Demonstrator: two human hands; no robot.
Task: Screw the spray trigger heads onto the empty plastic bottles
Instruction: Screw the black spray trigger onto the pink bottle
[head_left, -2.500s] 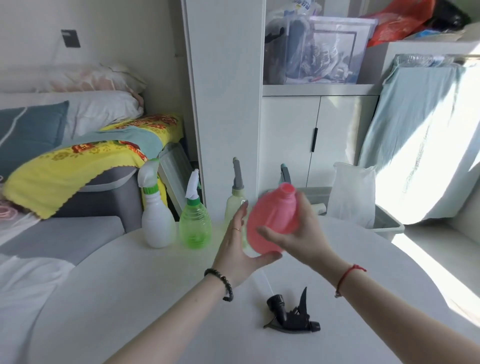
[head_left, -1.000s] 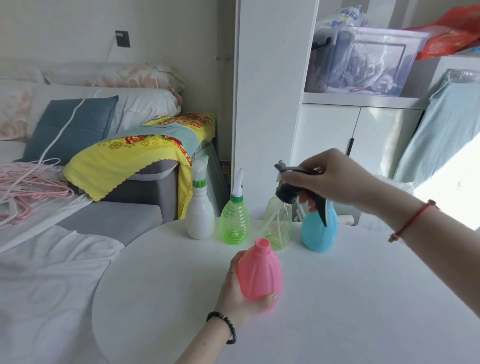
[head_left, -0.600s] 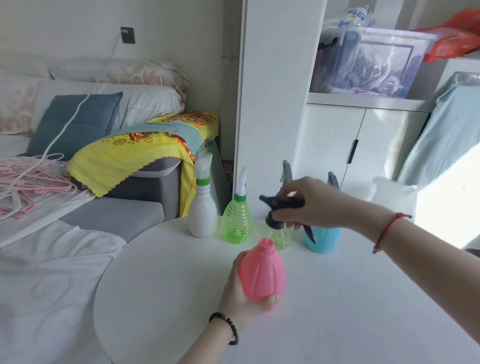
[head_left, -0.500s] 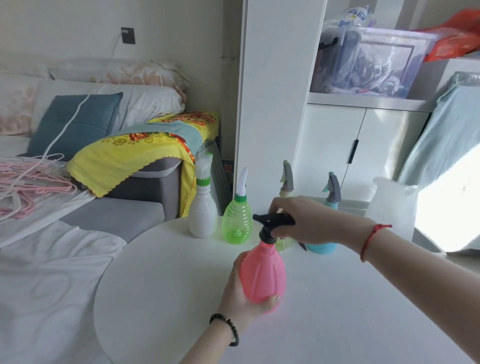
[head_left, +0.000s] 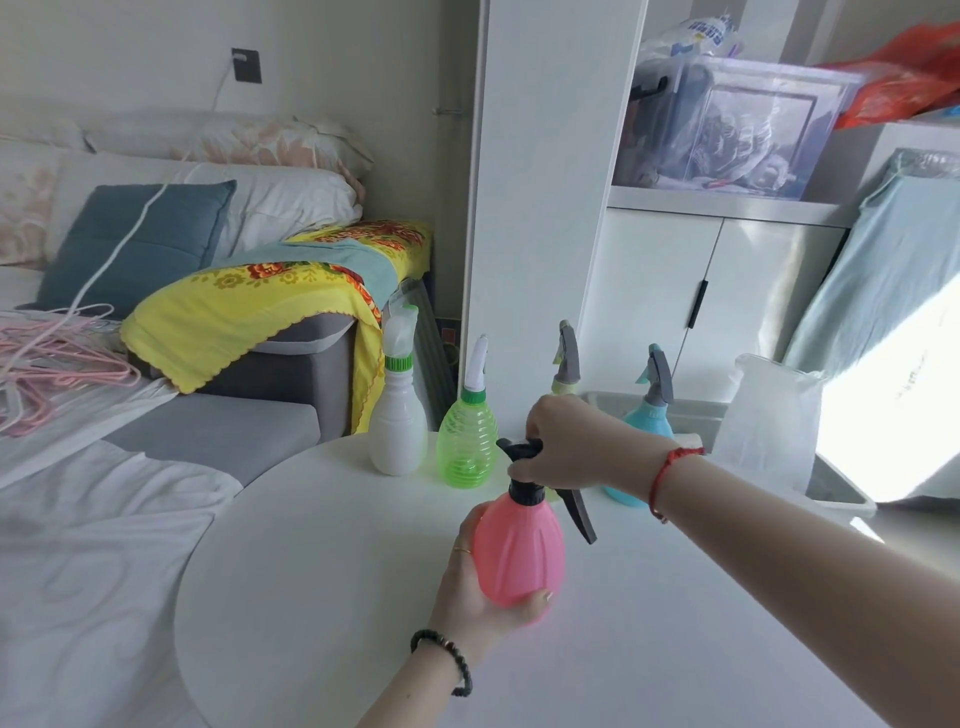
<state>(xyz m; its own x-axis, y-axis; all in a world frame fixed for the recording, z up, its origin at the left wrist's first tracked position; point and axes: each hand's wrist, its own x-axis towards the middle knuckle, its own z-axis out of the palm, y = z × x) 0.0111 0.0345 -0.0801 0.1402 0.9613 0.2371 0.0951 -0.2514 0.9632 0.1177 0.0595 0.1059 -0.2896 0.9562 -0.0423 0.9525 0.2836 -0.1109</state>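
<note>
now, black trigger head (head_left: 530, 470) seated on the pink bottle (head_left: 519, 553), lower centre of frame.
right hand (head_left: 569, 441) fingers pinch the head; left hand (head_left: 475, 587) wraps the base. a tilted start could cross-thread; a slack left grip lets the bottle spin.

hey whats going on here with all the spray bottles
A person is fitting a black spray head onto a pink bottle. The left hand grips the bottle's body on the white table, and the right hand holds the head, which sits in the bottle's neck. Four other bottles at the table's far edge, white, green, yellowish and blue, already have their heads on.
</note>
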